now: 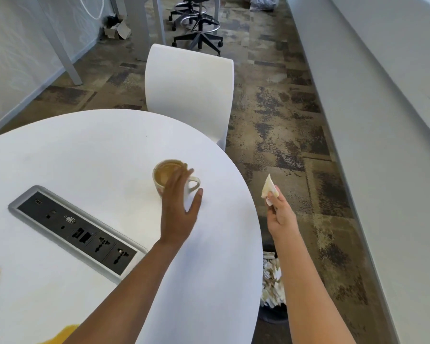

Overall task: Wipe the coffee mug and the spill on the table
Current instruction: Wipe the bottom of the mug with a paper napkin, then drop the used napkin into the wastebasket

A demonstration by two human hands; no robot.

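Note:
A cream coffee mug (164, 173) with brown coffee inside stands on the round white table (85, 150), its handle pointing right. My left hand (180, 207) hovers open just in front of the mug, fingers spread, partly covering its near side. My right hand (279, 212) is out past the table's right edge, over the carpet, pinching a folded white tissue (268, 187). No spill shows on the table surface around the mug.
A socket panel (75, 232) is set into the table at the left. A white chair (190, 90) stands behind the table. A bin with crumpled paper (272, 281) sits on the floor by the table's right edge. Office stools stand further back.

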